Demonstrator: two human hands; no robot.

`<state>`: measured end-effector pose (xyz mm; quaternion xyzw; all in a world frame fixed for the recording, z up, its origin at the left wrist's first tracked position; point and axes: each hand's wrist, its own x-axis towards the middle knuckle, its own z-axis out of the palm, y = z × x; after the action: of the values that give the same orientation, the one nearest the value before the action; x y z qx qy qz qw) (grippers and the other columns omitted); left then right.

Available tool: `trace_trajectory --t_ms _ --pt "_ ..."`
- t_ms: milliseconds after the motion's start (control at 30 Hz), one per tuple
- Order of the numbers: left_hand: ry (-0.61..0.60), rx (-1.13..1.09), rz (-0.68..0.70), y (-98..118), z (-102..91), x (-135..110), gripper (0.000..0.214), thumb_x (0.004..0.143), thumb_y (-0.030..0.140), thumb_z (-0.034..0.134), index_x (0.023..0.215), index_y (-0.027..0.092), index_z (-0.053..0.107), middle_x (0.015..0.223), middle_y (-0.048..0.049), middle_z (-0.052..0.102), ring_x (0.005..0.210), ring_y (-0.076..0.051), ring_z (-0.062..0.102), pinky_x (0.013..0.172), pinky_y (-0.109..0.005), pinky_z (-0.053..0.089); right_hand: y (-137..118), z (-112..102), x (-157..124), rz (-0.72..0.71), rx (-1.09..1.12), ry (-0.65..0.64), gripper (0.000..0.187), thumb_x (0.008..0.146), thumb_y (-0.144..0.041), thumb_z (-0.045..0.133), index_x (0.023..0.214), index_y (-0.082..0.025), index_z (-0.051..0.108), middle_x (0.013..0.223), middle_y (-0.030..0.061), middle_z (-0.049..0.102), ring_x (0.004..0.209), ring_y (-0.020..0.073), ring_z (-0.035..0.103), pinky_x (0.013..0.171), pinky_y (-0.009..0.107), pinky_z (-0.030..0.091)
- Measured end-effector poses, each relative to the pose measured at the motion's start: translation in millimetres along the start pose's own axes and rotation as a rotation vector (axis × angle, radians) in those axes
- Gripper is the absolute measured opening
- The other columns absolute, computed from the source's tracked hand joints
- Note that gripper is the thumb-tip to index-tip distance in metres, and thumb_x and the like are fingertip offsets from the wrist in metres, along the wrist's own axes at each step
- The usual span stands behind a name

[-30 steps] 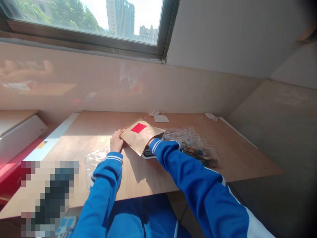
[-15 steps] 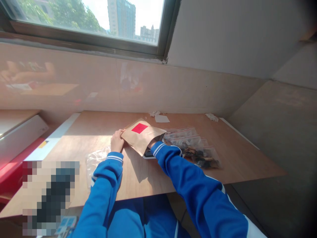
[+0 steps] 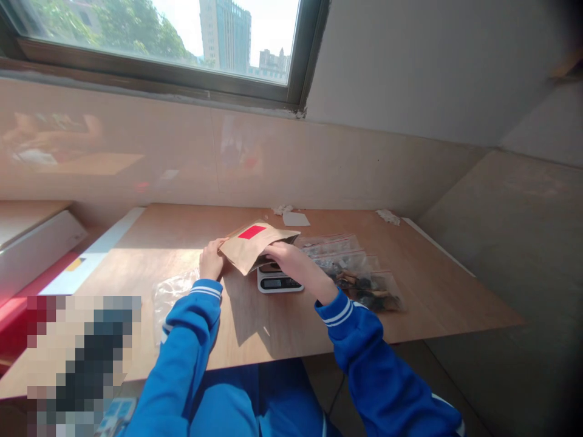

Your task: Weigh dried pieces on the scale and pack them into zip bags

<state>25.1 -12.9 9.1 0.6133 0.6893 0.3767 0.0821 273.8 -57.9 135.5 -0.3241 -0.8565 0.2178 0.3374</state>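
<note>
A brown kraft paper bag [image 3: 255, 246] with a red label [image 3: 252, 232] is held tilted over the table, its mouth facing right. My left hand [image 3: 212, 259] is closed on the bag's left end. At the mouth is my right hand [image 3: 286, 258], its fingertips hidden by the bag's edge, so their grip does not show. Below the bag sits a small white digital scale [image 3: 281, 284] with a dark display, partly covered by the bag and my right hand. Just right of that hand lie clear zip bags [image 3: 353, 273] with dark and brown dried pieces.
A crumpled clear plastic bag [image 3: 175, 291] rests by my left forearm. White paper [image 3: 296, 219] and crumpled tissue [image 3: 388, 216] lie toward the back of the wooden table [image 3: 432, 285]. The tiled wall [image 3: 255, 176] stands behind it, under a window.
My right hand has drawn back from deep inside the paper bag toward its mouth, so the wrist and the scale's display now show. The left hand still holds the bag's end.
</note>
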Motion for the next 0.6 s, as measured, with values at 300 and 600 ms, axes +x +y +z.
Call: trace_trajectory --t_ms 300,600 --pt "-0.014 0.019 0.010 -6.2 2.6 0.8 0.038 0.083 0.019 0.047 0.117 0.023 0.064 0.112 -0.0082 0.066 0.100 -0.025 0.059 0.088 -0.036 0.045 13.7 -28.4 -10.7 0.169 0.297 0.445 0.021 0.088 -0.028 0.061 0.104 -0.023 0.072 0.107 0.0040 0.073 0.100 0.0200 0.067 0.091 0.034 0.054" --pt "-0.029 0.145 -0.005 -4.9 3.0 0.9 0.042 0.081 0.017 0.048 0.121 0.022 0.062 0.111 -0.0106 0.066 0.096 -0.026 0.059 0.085 -0.036 0.045 97.4 -1.1 -36.2 0.492 0.470 0.677 0.045 0.076 -0.051 0.068 0.107 -0.018 0.069 0.107 0.0117 0.072 0.076 0.0200 0.067 0.069 0.036 0.058"
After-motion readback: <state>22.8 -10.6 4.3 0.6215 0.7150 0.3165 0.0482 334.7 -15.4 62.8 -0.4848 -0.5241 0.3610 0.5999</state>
